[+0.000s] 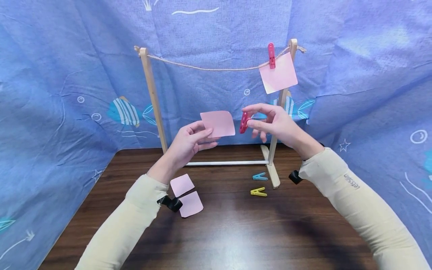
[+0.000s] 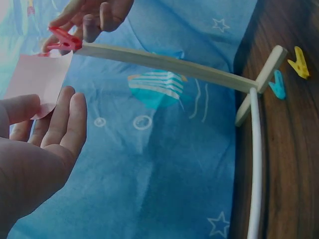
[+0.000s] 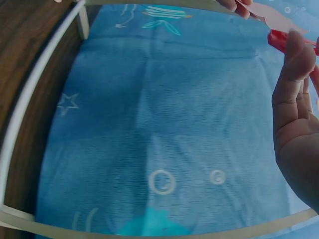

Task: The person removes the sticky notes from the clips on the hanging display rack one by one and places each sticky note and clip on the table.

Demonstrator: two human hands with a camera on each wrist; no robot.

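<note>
Paper [image 1: 221, 123], red clothespin [image 1: 243, 123], rope [image 1: 209, 69] (head view only)

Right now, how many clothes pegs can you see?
4: a red peg clipped on the rope, another red peg in the right hand, and a blue peg and a yellow peg on the table.

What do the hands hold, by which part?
The left hand pinches pink paper by its lower-left corner in the head view; the right hand pinches a red clothespin by its spread end.
</note>
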